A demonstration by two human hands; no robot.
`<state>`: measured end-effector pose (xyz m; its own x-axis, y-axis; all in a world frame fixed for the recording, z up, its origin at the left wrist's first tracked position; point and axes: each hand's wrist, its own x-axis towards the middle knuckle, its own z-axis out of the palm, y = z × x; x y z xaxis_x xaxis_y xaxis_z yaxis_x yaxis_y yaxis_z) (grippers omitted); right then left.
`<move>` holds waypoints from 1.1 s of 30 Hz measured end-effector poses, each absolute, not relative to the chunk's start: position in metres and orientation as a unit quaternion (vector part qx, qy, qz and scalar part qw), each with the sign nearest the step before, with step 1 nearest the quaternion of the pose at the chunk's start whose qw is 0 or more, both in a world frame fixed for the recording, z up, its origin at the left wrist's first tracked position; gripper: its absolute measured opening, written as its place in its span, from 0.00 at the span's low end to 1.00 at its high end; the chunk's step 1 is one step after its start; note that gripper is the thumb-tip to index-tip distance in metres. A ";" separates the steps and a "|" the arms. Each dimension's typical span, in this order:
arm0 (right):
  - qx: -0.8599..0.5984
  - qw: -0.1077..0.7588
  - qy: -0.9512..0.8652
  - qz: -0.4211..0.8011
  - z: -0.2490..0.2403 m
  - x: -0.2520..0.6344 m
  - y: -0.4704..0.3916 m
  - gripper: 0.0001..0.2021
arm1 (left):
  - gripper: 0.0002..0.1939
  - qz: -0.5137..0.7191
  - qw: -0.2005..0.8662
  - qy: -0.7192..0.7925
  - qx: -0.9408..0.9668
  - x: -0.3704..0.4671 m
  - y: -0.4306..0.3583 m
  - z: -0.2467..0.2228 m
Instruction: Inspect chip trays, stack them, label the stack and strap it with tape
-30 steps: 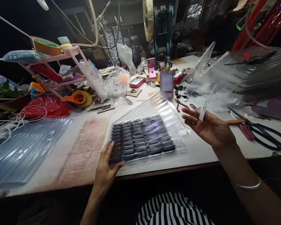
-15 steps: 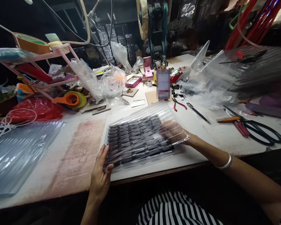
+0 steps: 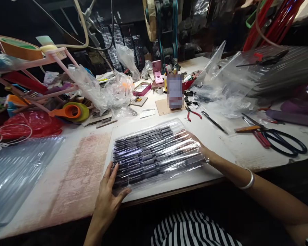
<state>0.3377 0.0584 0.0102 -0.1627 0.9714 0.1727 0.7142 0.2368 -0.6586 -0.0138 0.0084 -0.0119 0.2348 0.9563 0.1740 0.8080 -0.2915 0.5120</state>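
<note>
Rows of narrow black parts lie in front of me under a clear, ribbed plastic sheet or sleeve; which of the two I cannot tell. At its left edge rests my left hand, fingers stretched and thumb spread apart along the near corner. My right hand is at the right end, showing only faintly through the shiny plastic. Glare hides its fingers and whatever they may touch.
A pile of clear ribbed plastic lies at left. To the right are large scissors, red-handled pliers and a black pen-like tool. Behind stand a blurred-out phone, crumpled clear bags and a pink rack.
The plastic now lies flatter and further right over the black parts, whose rows look straighter. My left thumb has spread further from the fingers. The whole view has shifted slightly.
</note>
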 end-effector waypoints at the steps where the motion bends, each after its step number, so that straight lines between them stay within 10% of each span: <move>1: -0.581 0.288 -0.728 0.222 0.010 0.340 0.056 0.10 | 0.41 0.228 0.158 0.574 0.770 -0.014 0.009 -0.011; 6: -0.633 0.262 -0.711 0.157 0.005 0.360 0.048 0.18 | 0.47 0.205 0.172 0.576 0.772 -0.015 0.007 -0.010; 16: -0.628 0.297 -0.696 0.181 0.003 0.378 0.051 0.20 | 0.25 0.265 0.157 0.642 0.702 -0.007 0.039 0.002; 24: -0.650 0.105 -0.750 0.068 -0.006 0.345 0.057 0.22 | 0.28 -0.002 0.015 0.701 0.713 0.023 0.071 0.013; 33: -0.644 -0.008 -0.765 -0.024 0.002 0.326 0.053 0.28 | 0.29 -0.018 0.024 0.667 0.744 0.016 0.077 0.014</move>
<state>0.3262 0.0527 0.0020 -0.1708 0.9851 0.0186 0.9844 0.1698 0.0472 0.0160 0.0767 0.0140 0.1088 0.9924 -0.0582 0.9941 -0.1083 0.0110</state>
